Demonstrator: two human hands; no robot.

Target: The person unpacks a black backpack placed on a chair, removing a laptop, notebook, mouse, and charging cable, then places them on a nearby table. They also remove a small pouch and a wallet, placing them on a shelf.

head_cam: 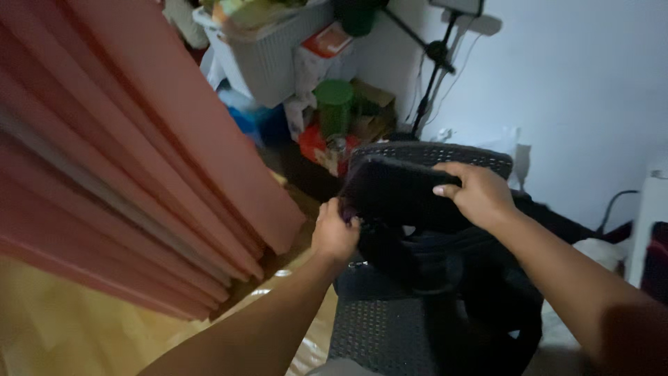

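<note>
We've got a black bag (403, 198) sitting on a dark mesh chair (376, 327), right of the pink curtain (139, 160). Our left hand (334, 233) is closed on its near-left corner, our right hand (480, 195) clamps the top flap. It looks soft and floppy, probably light, so we'd grab the edges with both hands.
</note>
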